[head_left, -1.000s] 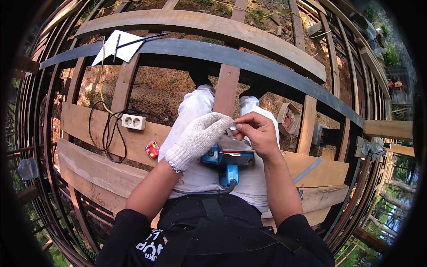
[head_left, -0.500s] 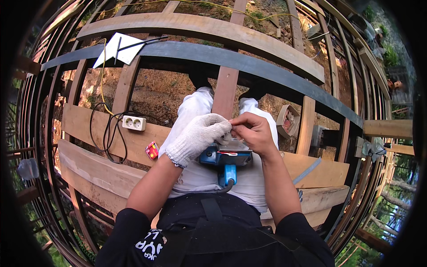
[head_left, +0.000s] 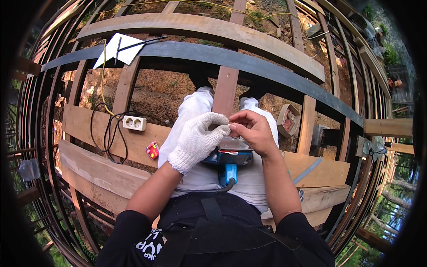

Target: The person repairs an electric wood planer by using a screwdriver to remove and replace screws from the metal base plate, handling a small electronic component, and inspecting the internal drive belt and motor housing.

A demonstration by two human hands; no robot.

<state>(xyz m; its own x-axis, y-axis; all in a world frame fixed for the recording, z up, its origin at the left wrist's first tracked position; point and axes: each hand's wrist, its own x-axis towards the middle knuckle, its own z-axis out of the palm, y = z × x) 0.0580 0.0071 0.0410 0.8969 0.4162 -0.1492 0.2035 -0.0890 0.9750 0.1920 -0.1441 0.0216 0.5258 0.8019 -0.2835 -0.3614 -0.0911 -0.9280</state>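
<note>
Small pale piece mostly hidden, shape unclear; sits pinched in grip of bare right hand, above blue power tool. Gloved left hand curls narrowly alongside; cannot tell if it holds too.

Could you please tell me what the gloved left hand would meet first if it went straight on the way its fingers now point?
Going rightward, the gloved left hand would most likely meet the bare right hand first, at its fingers; whether the two already touch is hard to tell.
</note>
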